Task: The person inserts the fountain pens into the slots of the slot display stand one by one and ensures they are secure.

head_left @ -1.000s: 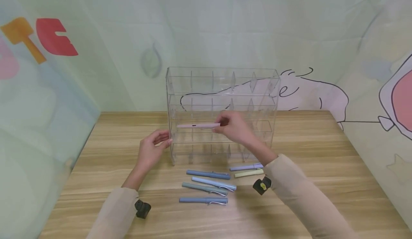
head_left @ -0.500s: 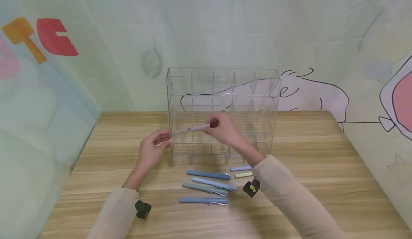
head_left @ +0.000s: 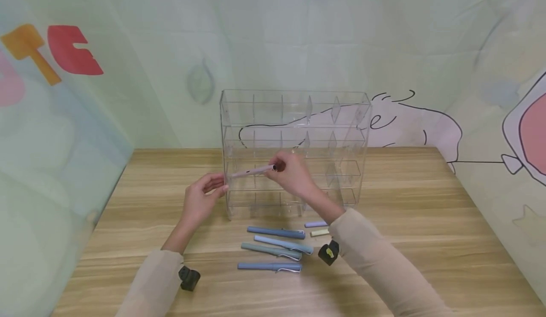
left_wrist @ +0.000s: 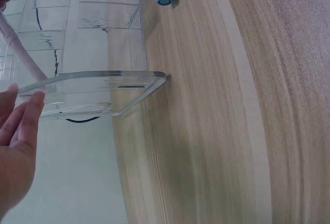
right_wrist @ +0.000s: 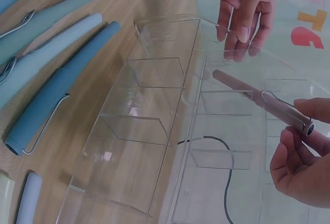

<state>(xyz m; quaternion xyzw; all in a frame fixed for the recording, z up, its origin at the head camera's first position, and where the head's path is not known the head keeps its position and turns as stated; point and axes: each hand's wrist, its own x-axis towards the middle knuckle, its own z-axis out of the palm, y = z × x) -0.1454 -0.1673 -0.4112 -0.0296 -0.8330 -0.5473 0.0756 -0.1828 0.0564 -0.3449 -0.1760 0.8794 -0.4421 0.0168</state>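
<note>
A clear acrylic rack [head_left: 294,126] with rows of divided compartments stands upright on the wooden table. My left hand [head_left: 200,198] pinches its left side panel [left_wrist: 136,87] between thumb and fingers. The right hand [head_left: 292,172] holds a pale pink pen [head_left: 253,171] by its clip end, in front of the rack's lower left part. That pen tilts, its far end lower and toward the left side panel. In the right wrist view, the pen [right_wrist: 240,87] has a metal clip facing up along the end in my fingers. Whether its far end is inside a compartment, I cannot tell.
Several blue and grey-green pens, one of them dark blue [head_left: 276,232], lie in front of the rack. A lilac pen [head_left: 315,224] and a pale green pen [head_left: 319,232] lie partly behind the right sleeve. A printed cloth [head_left: 170,61] hangs behind the table.
My right hand has moved left and slightly down with the pink pen. The pen has gone from nearly level to tilted, its far end lower. The left hand has stayed on the rack.
</note>
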